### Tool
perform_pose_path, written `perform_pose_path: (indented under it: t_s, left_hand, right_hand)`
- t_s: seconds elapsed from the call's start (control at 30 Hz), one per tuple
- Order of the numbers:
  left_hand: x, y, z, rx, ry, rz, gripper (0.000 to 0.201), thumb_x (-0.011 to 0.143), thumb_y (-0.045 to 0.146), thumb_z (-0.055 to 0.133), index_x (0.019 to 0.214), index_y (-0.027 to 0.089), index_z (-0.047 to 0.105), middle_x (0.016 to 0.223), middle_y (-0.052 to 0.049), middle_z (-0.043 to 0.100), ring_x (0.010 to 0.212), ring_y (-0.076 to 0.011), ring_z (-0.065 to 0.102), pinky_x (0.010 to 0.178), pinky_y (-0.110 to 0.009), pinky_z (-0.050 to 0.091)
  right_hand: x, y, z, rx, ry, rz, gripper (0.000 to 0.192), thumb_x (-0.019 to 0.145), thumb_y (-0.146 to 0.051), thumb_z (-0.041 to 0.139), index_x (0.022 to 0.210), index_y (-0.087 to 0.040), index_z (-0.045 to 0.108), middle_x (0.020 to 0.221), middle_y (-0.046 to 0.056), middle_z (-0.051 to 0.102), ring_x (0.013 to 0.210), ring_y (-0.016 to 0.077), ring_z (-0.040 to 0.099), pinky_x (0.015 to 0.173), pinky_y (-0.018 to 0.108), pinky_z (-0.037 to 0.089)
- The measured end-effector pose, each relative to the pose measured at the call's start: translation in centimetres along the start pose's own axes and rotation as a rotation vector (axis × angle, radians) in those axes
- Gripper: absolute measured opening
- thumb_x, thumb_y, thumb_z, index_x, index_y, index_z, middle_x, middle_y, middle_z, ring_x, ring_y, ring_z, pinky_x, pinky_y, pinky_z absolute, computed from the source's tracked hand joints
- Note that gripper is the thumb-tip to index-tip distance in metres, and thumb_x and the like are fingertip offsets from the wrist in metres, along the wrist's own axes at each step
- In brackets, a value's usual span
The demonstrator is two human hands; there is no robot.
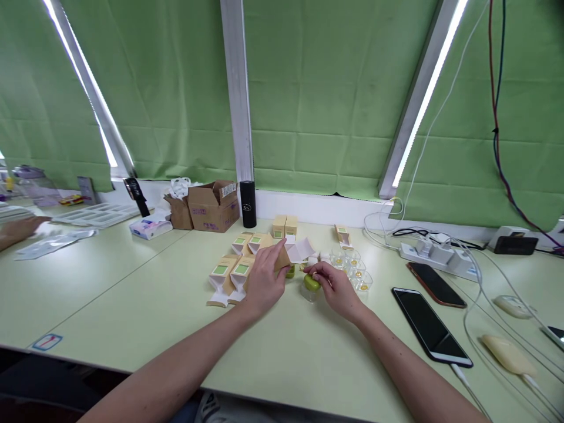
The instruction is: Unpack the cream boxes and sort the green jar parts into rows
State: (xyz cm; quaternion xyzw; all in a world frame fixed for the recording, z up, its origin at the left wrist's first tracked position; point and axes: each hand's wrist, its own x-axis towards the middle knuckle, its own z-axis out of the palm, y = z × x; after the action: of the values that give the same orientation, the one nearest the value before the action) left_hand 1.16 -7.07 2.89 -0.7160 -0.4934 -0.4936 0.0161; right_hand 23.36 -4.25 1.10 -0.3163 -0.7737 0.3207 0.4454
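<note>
Head view: right hand [337, 288] pinches a small green-lidded jar [311, 286]; left hand [264, 276] grips a light, crushable carton [282, 258] mid-worktop [132, 294].

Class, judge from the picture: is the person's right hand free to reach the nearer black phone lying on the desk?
Probably not at once: the right hand is holding a small green-lidded jar. The way to the black phone looks free, with bare desk between.

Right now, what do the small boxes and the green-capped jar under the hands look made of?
Small boxes: kraft-brown cardboard, matte, white inner flaps and green label squares. Green-capped jar: clear body, probably plastic or glass, with a glossy green lid that catches a highlight. The right hand holds the jar; the left hand rests on a box.
</note>
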Motion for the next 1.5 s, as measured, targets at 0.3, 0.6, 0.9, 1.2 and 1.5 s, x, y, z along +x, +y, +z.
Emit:
perform_pose_path:
  t_s: [0.3, 0.6, 0.9, 1.2, 1.5]
  left_hand:
    - [0.1, 0.0, 0.3, -0.295, -0.034, -0.141, 0.060, 0.096, 0.028, 0.061, 0.153, 0.028, 0.045, 0.143, -0.010, 0.060, 0.131, -0.0268, 0.057, 0.102, -0.042, 0.053]
    - [0.7, -0.9, 1.4, -1.034, -0.102, -0.501, 0.066, 0.089, 0.051, 0.073, 0.142, 0.022, 0.047, 0.129, -0.013, 0.070, 0.114, -0.0273, 0.069, 0.095, -0.042, 0.058]
    - [0.5, 0.1, 1.0, -1.295, -0.175, -0.549, 0.055, 0.095, 0.050, 0.067, 0.138, 0.024, 0.045, 0.113, -0.009, 0.070, 0.085, -0.0201, 0.070, 0.067, -0.035, 0.060]
    - [-0.1, 1.3, 1.3, -1.245, -0.322, -0.560, 0.069, 0.092, 0.059, 0.068, 0.147, 0.024, 0.046, 0.128, -0.013, 0.067, 0.098, -0.0245, 0.071, 0.073, -0.034, 0.060]
    - [0.0, 0.9, 1.1, -1.068, -0.290, -0.376, 0.059, 0.095, 0.049, 0.067, 0.147, 0.025, 0.049, 0.153, -0.016, 0.052, 0.134, -0.0342, 0.056, 0.096, -0.042, 0.056]
  right_hand:
    - [-0.2, 0.3, 0.0, -0.096, -0.068, -0.001, 0.022, 0.100, -0.030, 0.050, 0.112, -0.026, 0.068, 0.110, 0.006, 0.076, 0.099, 0.0221, 0.070, 0.087, 0.036, 0.053]
    - [-0.5, -0.3, 0.0, -0.117, -0.048, 0.031, 0.022, 0.096, -0.027, 0.057, 0.116, -0.028, 0.066, 0.115, 0.005, 0.075, 0.098, 0.0226, 0.071, 0.090, 0.039, 0.054]
    - [-0.4, -1.1, 0.0, -0.069, 0.106, 0.014, 0.030, 0.098, -0.039, 0.058, 0.126, -0.028, 0.064, 0.125, 0.008, 0.072, 0.117, 0.0273, 0.065, 0.097, 0.044, 0.049]
    - [-0.2, -2.3, 0.9, 0.398, 0.067, 0.115, 0.050, 0.093, -0.054, 0.067, 0.134, -0.027, 0.059, 0.119, 0.010, 0.074, 0.113, 0.0275, 0.068, 0.100, 0.045, 0.053]
    - [0.3, -1.0, 0.5, 0.410, 0.275, 0.192, 0.061, 0.080, -0.060, 0.079, 0.127, -0.025, 0.062, 0.100, 0.008, 0.076, 0.098, 0.0276, 0.069, 0.089, 0.043, 0.054]
